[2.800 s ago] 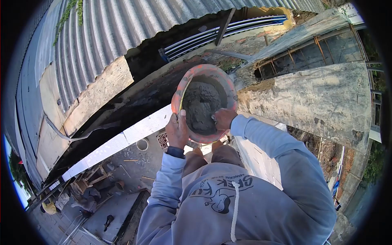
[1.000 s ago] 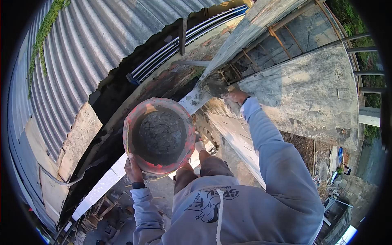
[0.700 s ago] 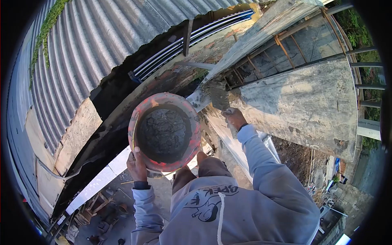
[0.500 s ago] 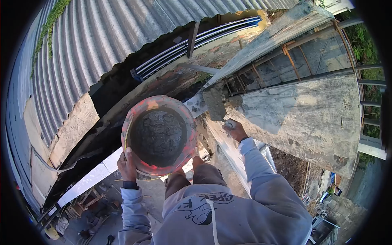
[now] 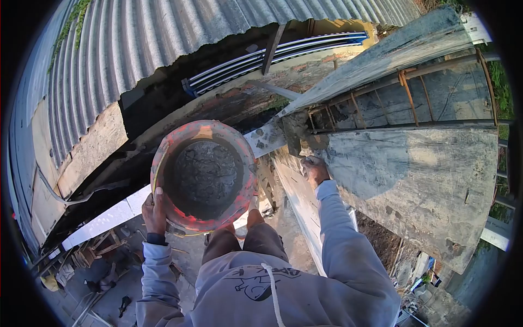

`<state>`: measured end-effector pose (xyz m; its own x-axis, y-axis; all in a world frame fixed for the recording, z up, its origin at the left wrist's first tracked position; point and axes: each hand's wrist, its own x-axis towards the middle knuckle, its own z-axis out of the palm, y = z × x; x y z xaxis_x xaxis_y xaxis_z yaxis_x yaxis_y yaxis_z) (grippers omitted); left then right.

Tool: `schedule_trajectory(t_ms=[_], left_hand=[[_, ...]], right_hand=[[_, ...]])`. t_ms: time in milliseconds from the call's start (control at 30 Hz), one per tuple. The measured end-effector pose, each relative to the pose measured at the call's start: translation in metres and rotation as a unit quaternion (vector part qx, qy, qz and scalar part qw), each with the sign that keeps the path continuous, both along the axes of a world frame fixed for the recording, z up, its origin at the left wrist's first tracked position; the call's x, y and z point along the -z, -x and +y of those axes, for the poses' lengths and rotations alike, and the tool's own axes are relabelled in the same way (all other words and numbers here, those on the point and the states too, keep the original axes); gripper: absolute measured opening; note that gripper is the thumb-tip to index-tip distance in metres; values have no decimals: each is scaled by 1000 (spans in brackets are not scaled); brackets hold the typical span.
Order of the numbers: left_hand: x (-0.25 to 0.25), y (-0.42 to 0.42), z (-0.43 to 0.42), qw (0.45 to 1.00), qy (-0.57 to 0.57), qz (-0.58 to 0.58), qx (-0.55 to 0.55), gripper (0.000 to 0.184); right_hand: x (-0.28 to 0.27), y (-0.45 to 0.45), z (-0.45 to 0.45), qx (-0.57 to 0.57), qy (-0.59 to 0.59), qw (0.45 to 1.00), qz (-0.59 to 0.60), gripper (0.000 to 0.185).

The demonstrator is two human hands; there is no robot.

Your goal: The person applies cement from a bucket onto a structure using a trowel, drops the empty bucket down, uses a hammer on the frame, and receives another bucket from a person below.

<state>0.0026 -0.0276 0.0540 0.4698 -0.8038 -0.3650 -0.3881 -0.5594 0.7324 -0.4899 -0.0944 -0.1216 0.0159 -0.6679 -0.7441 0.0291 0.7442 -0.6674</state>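
The left hand (image 5: 154, 212) grips the bucket (image 5: 215, 222) at about eight o'clock of its rim, thumb on top, other fingers partly hidden; the bucket, with grey mortar (image 5: 204, 171) inside, is at eleven o'clock from the legs (image 5: 245, 240). The right hand (image 5: 315, 170), at three o'clock from the bucket, has its fingers closed around the trowel (image 5: 293, 136), whose blade points to eleven o'clock, at the narrow end of the long panel (image 5: 436, 174); whether it touches there, I cannot tell. To do this well, I think the blade should press with even strokes, stay clear of the steel bars (image 5: 406, 90), and the bucket should be kept level. In the earliest frame the right hand was inside the bucket, which stood at twelve o'clock from the legs; compared with half a second ago, the blade looks narrower, so probably it is turned more on edge.
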Motion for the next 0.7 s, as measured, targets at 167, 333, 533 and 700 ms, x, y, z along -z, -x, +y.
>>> schedule_trajectory(t_ms=[167,333,533,700], left_hand=[[-11,12,-7,1000,3,-7,0,53],[-16,19,-8,1000,-6,17,14,53],[-27,29,-12,1000,-4,-9,17,52],[-13,20,-6,1000,18,-14,12,56]], right_hand=[[-6,-43,13,145,4,988,59,9],[-30,-32,8,114,-5,993,13,8],[-11,-45,16,173,42,984,1,6],[-57,-46,29,58,3,994,89,16]])
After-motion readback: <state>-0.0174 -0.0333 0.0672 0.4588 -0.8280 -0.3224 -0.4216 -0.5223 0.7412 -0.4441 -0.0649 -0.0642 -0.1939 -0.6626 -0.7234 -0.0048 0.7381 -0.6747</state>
